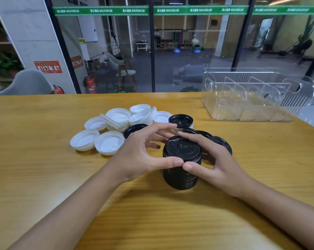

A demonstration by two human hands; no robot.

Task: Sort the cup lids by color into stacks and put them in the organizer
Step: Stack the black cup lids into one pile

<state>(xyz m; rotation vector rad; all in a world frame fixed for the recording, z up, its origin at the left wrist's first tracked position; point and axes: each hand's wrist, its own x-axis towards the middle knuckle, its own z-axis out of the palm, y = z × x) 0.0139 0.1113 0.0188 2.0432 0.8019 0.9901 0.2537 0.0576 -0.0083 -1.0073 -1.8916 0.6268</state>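
Wooden table (44,114), glass wall (194,51) with green strip (102,10), grey chair (29,82), red fire extinguisher (90,85), perhaps a dim gym beyond.

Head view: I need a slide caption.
Left hand and right hand hold a black lid stack beside white lids; organizer behind.

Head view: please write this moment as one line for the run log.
black lid stack: on table | left hand, right hand: hold stack sides | white lids: scattered behind | organizer: no lids inside

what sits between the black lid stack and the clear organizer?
Head view: the right hand and loose black lids lie just past the black lid stack; beyond them, bare table up to the organizer.
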